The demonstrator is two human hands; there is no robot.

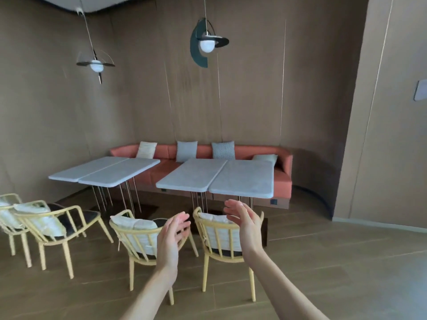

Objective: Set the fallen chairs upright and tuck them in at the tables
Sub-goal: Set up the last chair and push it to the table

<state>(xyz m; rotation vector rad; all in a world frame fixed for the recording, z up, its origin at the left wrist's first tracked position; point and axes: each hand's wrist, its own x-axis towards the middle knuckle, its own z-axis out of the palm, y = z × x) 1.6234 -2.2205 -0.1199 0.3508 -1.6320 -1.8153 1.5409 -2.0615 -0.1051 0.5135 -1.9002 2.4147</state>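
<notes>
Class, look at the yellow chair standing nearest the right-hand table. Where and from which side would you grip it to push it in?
Grip the curved top rail of the chair's backrest, coming from behind. Its back faces the person and its seat faces the right-hand table, so a forward push should tuck it in. Both the left hand and right hand hover open, holding nothing.
</notes>
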